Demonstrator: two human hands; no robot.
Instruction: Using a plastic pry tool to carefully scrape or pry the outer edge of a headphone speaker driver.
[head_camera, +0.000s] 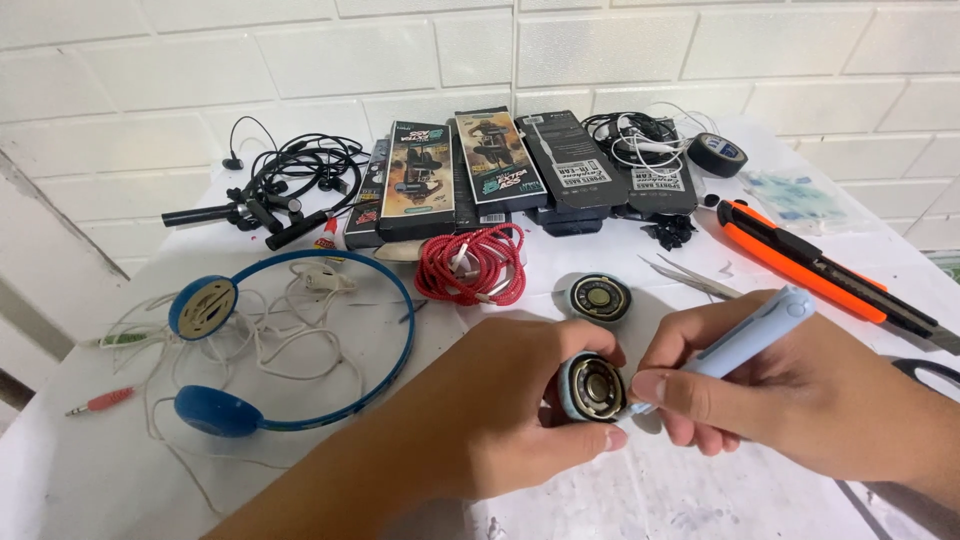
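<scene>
Head camera looks down at a white table (120, 500) where we work with both hands. Our left hand (500, 410) is curled around a small round speaker part (592, 388), with the fingers closed tight on it. The part sits near us, a little right of the middle, and its shiny round face points up at us. Our right hand (800, 400) is closed around a light blue pen-shaped tool (745, 338). The tip of the tool is down by the right edge of the round part, but we cannot tell if it touches.

Just behind our hands lies another round speaker part (599, 298), flat on the table. To the left of it is a bundle of red cord (472, 264). Far left lie blue headphones (300, 350) with white wires (270, 340) tangled inside the band. On the right lies an orange and black knife (820, 270), and thin metal tweezers (690, 280) lie between it and the second round part. At the far side, by the white brick wall (480, 50), we see dark boxes (500, 165), black cables (290, 175) and a roll of black tape (717, 154).
</scene>
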